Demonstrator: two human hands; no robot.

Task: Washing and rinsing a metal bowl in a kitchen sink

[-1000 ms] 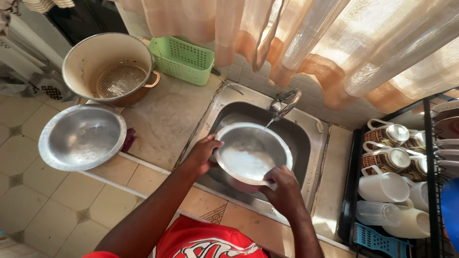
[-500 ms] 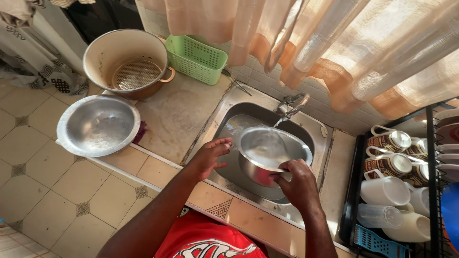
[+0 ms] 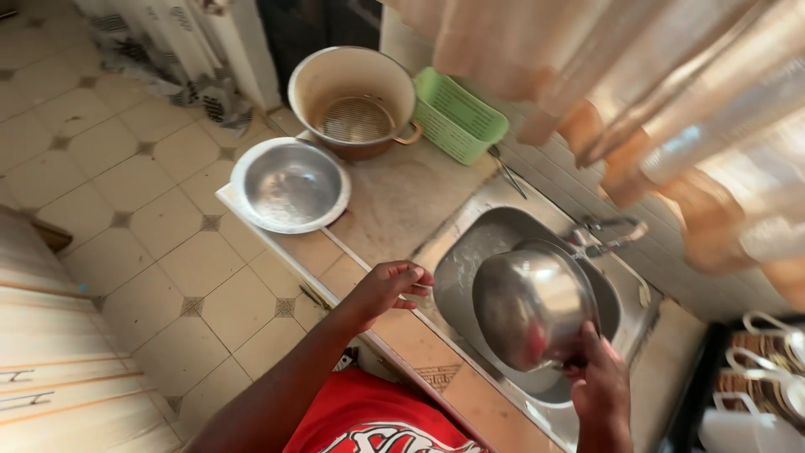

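Tipped up since half a second ago: the steel bowl (image 3: 534, 306), then lying mouth-up over the sink (image 3: 470, 252), now turned on edge with its rounded underside toward the camera. Gripped at the lower rim by the right hand (image 3: 599, 390), fingers closed around the edge. Lifted off the bowl meanwhile: the left hand (image 3: 387, 288), now empty, fingers loosely curled, hovering above the counter edge just beside the sink's left rim. Judging from the tilt, bowl probably being drained or turned for its outside, with one hand alone carrying the weight.

Just behind the bowl, a tap (image 3: 608, 239) with its spout close to the upper rim; little room there for swinging the bowl upward. On the counter (image 3: 402, 197) to the left, well apart from the hands: a wide steel basin (image 3: 289, 184) sitting near the counter's edge, a large cream pot (image 3: 354, 101) with a metal strainer inside, a green plastic basket (image 3: 459, 116). At far right, a dark rack (image 3: 755, 369) with cups, only partly in view. Pale curtain (image 3: 654, 101) hanging above the sink.
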